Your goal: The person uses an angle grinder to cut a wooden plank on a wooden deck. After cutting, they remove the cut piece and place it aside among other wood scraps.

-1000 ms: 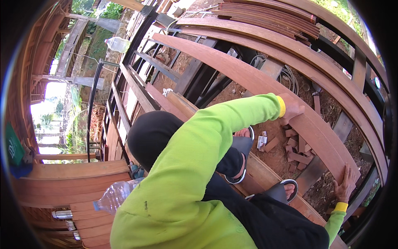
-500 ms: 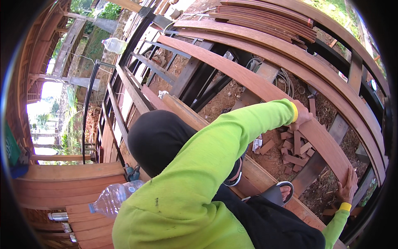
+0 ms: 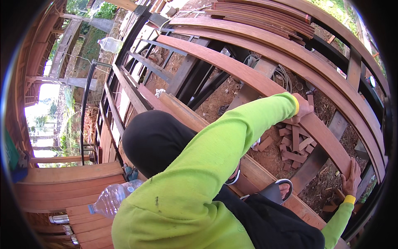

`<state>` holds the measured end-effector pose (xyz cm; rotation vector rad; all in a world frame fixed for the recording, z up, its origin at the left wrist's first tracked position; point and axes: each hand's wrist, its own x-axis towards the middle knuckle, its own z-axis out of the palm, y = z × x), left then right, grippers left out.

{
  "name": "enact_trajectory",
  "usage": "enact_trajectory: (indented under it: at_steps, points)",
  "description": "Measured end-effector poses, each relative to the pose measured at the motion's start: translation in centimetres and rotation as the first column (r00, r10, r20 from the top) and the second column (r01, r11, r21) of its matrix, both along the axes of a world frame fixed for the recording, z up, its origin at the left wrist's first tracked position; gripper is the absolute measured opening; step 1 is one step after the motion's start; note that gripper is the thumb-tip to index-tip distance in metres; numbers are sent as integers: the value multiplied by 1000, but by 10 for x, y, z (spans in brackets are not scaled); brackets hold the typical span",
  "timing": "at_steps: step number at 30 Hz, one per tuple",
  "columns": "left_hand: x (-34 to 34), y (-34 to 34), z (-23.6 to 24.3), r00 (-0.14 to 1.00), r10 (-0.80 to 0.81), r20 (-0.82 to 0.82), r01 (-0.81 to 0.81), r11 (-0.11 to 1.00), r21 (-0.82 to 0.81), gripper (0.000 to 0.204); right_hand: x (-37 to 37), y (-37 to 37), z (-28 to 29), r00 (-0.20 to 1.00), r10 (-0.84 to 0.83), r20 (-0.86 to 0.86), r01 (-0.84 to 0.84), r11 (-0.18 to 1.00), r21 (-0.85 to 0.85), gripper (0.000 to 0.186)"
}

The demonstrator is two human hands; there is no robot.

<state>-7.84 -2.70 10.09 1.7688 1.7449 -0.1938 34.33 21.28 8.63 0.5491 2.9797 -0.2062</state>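
A long reddish-brown wooden plank [image 3: 248, 76] stretches from the upper middle toward the lower right, lying across dark metal beams. My left hand [image 3: 304, 109] is wrapped over it partway along, the arm in a lime-green sleeve with a yellow cuff. Close to the plank's near right end, my right hand [image 3: 352, 179] closes on the edge with its fingers bent. Some of the fingertips of both hands are out of sight. Just beyond the held plank lie more long planks [image 3: 327, 89], running roughly alongside it.
Small reddish-brown offcuts [image 3: 293, 145] lie heaped on the dirt below the frame. A stack of thin boards [image 3: 261, 20] rests at the far side. Coiled cable [image 3: 284, 79] lies between beams. To the left are a clear plastic bottle [image 3: 112, 200] and a blue-green power tool [image 3: 130, 172].
My view has shifted slightly. Both hands stay on the plank, and their grip looks much the same.
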Motion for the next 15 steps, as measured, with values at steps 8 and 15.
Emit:
enact_trajectory:
  at_steps: [8, 15]
  points:
    - [-3, 23, -17, 1000, -14, -17, 16, 996, 83, 67, 20, 19, -29, 1000, -16, -20, 16, 1000, 13, 86]
    - [-22, -5, -43, 1000, -5, -13, 9, 953, 302, 69, -41, 1, 10, 999, 1, 48, -2, 1000, 9, 79]
